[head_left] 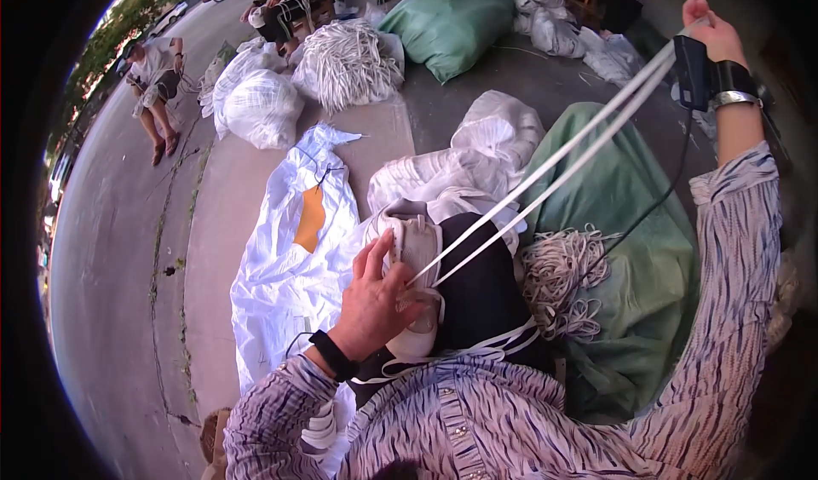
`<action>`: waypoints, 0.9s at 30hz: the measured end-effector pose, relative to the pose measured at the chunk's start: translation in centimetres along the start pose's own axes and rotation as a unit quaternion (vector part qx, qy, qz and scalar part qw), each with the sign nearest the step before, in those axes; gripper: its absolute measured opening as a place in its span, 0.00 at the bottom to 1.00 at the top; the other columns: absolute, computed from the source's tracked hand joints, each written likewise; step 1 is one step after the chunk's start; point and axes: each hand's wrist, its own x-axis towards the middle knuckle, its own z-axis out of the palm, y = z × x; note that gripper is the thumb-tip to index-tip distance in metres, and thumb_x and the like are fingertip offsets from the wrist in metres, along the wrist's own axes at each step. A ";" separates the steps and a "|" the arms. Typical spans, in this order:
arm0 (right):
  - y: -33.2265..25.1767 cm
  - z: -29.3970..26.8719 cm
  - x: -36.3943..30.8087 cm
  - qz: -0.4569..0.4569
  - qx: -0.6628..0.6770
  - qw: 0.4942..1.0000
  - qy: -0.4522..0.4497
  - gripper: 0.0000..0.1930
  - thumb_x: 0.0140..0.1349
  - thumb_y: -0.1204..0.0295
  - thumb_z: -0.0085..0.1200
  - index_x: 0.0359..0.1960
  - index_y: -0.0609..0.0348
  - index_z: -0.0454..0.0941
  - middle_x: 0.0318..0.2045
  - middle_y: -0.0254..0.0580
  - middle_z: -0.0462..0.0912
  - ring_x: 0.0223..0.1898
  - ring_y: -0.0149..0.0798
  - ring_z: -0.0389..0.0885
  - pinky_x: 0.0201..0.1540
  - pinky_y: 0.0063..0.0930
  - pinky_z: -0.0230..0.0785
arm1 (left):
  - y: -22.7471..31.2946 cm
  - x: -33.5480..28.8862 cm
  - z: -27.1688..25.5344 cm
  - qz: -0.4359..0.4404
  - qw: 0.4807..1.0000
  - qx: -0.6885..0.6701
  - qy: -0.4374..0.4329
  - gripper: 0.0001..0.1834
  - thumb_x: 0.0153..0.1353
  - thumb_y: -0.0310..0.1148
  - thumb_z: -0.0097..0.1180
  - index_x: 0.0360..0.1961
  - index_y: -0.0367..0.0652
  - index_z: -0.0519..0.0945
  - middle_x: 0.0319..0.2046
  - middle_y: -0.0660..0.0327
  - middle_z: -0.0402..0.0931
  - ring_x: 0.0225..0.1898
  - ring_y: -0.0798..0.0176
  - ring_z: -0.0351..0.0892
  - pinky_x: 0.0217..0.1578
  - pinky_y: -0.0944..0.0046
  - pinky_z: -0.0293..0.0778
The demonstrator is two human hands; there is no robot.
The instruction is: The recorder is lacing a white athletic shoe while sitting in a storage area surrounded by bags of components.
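Observation:
A pale shoe [419,240] rests on my lap over black cloth. My left hand [375,297] grips it, fingers spread across its opening and side. From the shoe, two strands of a white shoelace [630,86] run taut up to the far right. There my right hand [714,35] is raised at arm's length, fingers closed around the lace ends. A heap of loose white laces [564,271] lies just right of my lap, on a green sack [639,250].
White plastic sheeting [277,284] with an orange-yellow piece [310,220] spreads at the left. Ahead stand white bags [260,109], a bundle of laces [349,63] and a green sack [452,24]. Two seated people are farther off. A black cable [660,199] hangs from my right wrist.

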 end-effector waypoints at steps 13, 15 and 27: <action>-7.0 -1.2 -4.7 0.076 0.080 0.989 -0.096 0.12 0.68 0.77 0.33 0.40 0.75 0.68 0.18 0.34 0.59 0.14 0.25 0.51 0.18 0.19 0.43 | 3.0 6.5 -0.9 -0.049 0.818 -0.522 -0.237 0.27 0.68 0.49 0.40 0.53 0.35 0.72 0.39 0.59 0.78 0.43 0.68 0.74 0.50 0.67 0.67; -5.2 -6.4 -2.3 0.111 0.187 0.964 -0.151 0.09 0.60 0.81 0.44 0.41 0.73 0.71 0.29 0.42 0.76 0.16 0.22 0.58 0.17 0.15 0.48 | 1.7 5.4 -0.1 -0.100 0.789 -0.568 -0.212 0.20 0.67 0.43 0.46 0.44 0.35 0.78 0.29 0.66 0.76 0.32 0.74 0.72 0.39 0.71 0.68; 14.7 12.8 -33.9 0.409 -0.097 0.683 -0.597 0.16 0.59 0.74 0.50 0.49 0.67 0.70 0.31 0.42 0.80 0.23 0.23 0.73 0.27 0.15 0.65 | 1.7 4.5 -0.1 -0.106 0.867 -0.460 -0.160 0.12 0.64 0.34 0.53 0.37 0.35 0.80 0.28 0.66 0.76 0.32 0.73 0.72 0.36 0.71 0.70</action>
